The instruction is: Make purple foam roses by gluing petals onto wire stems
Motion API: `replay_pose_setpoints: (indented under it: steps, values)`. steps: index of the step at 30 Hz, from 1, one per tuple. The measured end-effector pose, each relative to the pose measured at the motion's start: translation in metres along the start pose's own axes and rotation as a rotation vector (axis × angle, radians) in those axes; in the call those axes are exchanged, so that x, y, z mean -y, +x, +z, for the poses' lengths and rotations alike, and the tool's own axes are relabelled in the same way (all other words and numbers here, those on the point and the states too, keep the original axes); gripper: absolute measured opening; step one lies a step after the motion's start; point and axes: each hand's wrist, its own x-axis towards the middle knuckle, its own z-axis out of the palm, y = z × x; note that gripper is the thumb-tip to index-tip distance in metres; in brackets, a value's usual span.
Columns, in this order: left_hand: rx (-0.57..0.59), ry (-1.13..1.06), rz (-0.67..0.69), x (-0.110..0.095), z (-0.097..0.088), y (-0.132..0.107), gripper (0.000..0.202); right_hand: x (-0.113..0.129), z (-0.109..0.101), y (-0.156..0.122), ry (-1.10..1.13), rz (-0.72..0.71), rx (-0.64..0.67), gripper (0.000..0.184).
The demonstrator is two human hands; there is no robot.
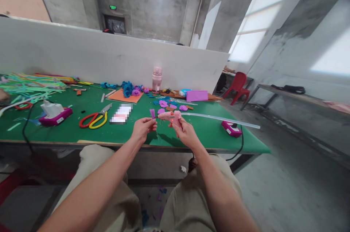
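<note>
My left hand (142,130) pinches a small purple crepe paper piece (152,113), which stands up from the fingertips. Wrapped around the handle of a pink hot glue gun (167,115) is my right hand (186,132). The gun's nozzle points left, close to the purple paper; whether they touch, I cannot tell. A long transparent glue stick (218,118) sticks out of the gun's back to the right. Just beyond the hands lie several purple paper petals (162,103) and blue scraps (172,103) on the green tabletop (142,142).
Scissors (95,117) with red and yellow handles lie left. Purple power sockets (56,116) stand at the left, another socket (231,129) at the right. Blue paper flowers (127,89), a pink bottle (156,79) and a white partition (109,55) are behind. Colourful strips (35,86) pile up far left.
</note>
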Motion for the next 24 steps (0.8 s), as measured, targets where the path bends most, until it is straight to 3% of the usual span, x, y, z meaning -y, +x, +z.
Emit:
replay_pose_setpoints:
  steps: [24]
  values:
    - [0.002, 0.0, -0.003, -0.001, -0.0002, -0.0004, 0.026, -0.003, 0.0006, 0.0002, -0.02, -0.023, -0.012, 0.031]
